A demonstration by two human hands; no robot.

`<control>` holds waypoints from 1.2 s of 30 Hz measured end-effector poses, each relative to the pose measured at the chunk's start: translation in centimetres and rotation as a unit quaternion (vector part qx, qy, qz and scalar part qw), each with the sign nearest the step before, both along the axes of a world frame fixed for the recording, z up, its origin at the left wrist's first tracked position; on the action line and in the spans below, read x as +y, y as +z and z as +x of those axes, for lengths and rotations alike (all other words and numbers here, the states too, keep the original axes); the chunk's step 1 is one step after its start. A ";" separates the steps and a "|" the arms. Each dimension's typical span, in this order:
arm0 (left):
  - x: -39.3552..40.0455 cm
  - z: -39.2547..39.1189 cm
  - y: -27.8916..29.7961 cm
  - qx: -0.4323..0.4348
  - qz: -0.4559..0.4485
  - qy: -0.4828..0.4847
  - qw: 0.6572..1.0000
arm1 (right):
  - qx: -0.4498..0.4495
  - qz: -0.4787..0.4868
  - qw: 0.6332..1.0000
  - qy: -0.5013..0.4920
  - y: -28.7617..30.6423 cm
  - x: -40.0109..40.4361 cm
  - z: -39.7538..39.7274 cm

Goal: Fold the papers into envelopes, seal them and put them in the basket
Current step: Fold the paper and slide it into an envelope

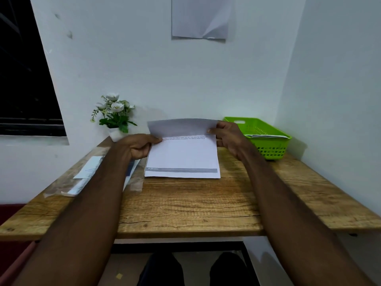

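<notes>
Now my left hand point(142, 146) and right hand point(225, 134) pinch the paper point(182, 155) at its far corners. The raised flap runs crosswise between them, to fold toward me.

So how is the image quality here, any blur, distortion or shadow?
Head view: wide-angle bending of the table edges and walls; forearms smeared near the frame; print on the paper too soft to read; its raised flap shaded grey; lighting even, no glare.
</notes>
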State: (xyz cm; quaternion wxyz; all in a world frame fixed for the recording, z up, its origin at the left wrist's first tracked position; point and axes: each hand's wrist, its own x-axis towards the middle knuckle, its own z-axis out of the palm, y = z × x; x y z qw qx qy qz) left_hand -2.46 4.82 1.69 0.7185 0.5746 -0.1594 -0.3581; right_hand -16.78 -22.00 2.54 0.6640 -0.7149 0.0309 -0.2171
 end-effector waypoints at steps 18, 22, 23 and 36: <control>-0.6 0.2 -0.2 -0.037 0.001 0.028 0.999 | 0.020 -0.186 0.981 -0.054 0.0 1.0 -1.3; -0.6 0.4 -0.2 -0.047 -0.006 0.042 0.998 | 0.015 -0.172 0.982 -0.081 0.4 1.4 -0.9; -0.6 0.4 -0.2 -0.049 -0.007 0.041 0.998 | -0.001 -0.170 0.980 -0.100 0.6 1.4 -0.7; -0.8 0.4 0.1 -0.081 -0.016 0.002 0.997 | 0.032 -0.479 0.867 -0.131 1.5 7.4 3.7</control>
